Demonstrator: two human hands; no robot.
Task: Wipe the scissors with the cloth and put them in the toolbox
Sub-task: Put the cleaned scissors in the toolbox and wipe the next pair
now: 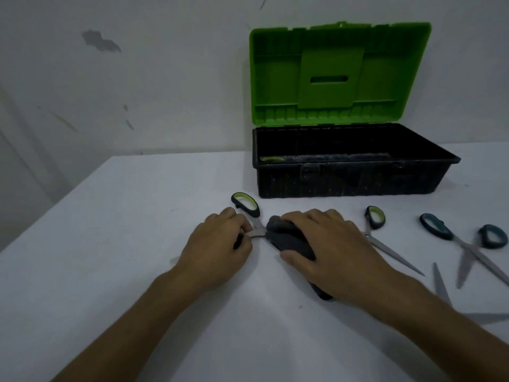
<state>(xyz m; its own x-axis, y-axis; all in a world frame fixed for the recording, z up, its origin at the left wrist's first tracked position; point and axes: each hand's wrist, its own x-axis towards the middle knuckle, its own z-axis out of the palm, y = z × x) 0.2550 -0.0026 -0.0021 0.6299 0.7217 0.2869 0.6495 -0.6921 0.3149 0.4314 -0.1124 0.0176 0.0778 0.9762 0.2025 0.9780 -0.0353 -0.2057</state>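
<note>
**Cloth over the blades in front of the open toolbox**

I see the white tabletop [137, 216] filling the lower view, with the black plastic toolbox [349, 175] standing at its far side, green lid [338, 75] raised upright against the wall. Something green lies low inside the toolbox at its left end; I cannot make out what it is. Just in front of the toolbox, my right hand [327, 244] curls over a dark grey cloth [289, 238] bunched around the blades of the black-and-green-handled scissors [246, 205]. My left hand [217, 244], left of that, pinches those scissors near the pivot. In front of the toolbox's right end lie a second green-handled pair [385, 238] and, farther right, teal-handled scissors [465, 244] spread open.
</note>
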